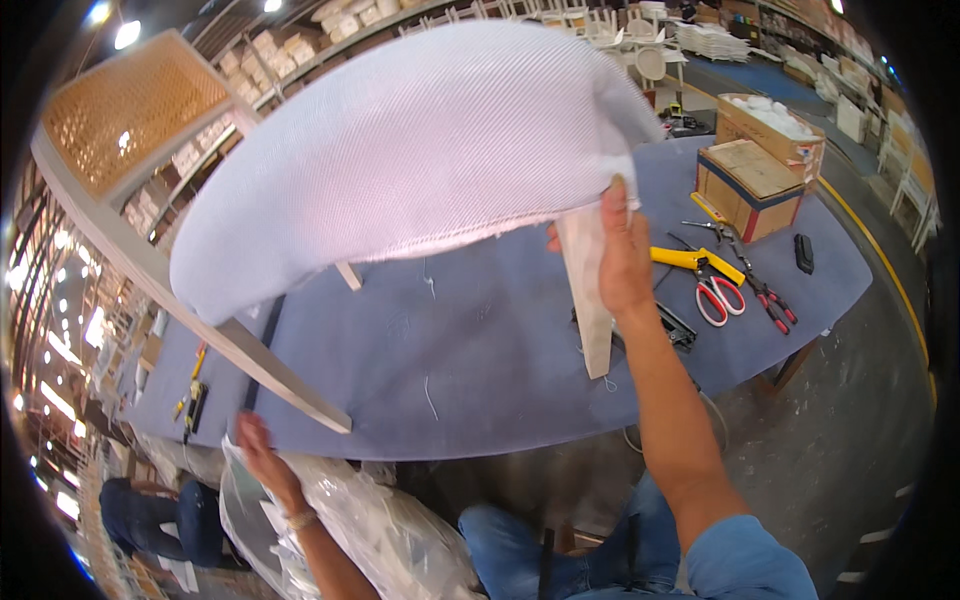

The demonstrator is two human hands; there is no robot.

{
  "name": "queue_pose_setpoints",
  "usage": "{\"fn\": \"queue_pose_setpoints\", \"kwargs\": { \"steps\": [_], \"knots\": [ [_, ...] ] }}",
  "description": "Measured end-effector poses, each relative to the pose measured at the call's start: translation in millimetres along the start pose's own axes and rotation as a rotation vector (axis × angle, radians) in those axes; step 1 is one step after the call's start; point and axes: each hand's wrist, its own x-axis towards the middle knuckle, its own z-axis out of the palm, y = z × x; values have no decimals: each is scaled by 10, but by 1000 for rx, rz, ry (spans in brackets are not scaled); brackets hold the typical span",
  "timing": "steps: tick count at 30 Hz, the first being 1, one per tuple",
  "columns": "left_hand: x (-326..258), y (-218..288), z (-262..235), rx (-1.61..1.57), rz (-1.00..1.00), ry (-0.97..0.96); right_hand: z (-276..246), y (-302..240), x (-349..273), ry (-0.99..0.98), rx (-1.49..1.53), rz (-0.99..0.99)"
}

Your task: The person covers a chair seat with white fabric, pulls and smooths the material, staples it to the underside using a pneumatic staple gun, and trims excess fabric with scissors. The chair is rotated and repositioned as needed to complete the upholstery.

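A chair with a pale lilac-grey ribbed fabric seat [420, 150] stands tilted on the covered work table [480, 400], its wooden legs resting there. Its cane-panelled back [140, 110] rises at the far left. My right hand [625, 255] grips the top of the front right leg [585, 310], thumb up against the seat's corner and fingers wrapped behind the wood. Low on the left, my left hand [268, 465] is blurred, with fingers stretched out and nothing seen in them. It is nearest the table's front edge, below the front left leg [290, 380], above a clear plastic bag [370, 520].
On the table's right lie a yellow-handled tool [690, 260], red-and-white scissors [718, 300], red-handled pliers [775, 310], a black object [804, 254] and cardboard boxes [745, 190]. More tools [195, 400] lie at the left end. A person's dark-clothed legs [160, 520] show lower left.
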Motion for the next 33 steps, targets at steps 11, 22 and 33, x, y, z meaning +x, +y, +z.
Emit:
{"fn": "queue_pose_setpoints", "kwargs": {
  "steps": [11, 22, 33],
  "knots": [
    [556, 4558, 2316, 225, 1317, -561, -104, 19, -7, 57, -28, 27],
    [525, 4862, 2948, 356, 907, -1203, -102, -69, -12, 95, -94, -142],
    [163, 4795, 2654, 391, 1094, -949, -110, -107, -83, 125, 17, -193]
  ]
}}
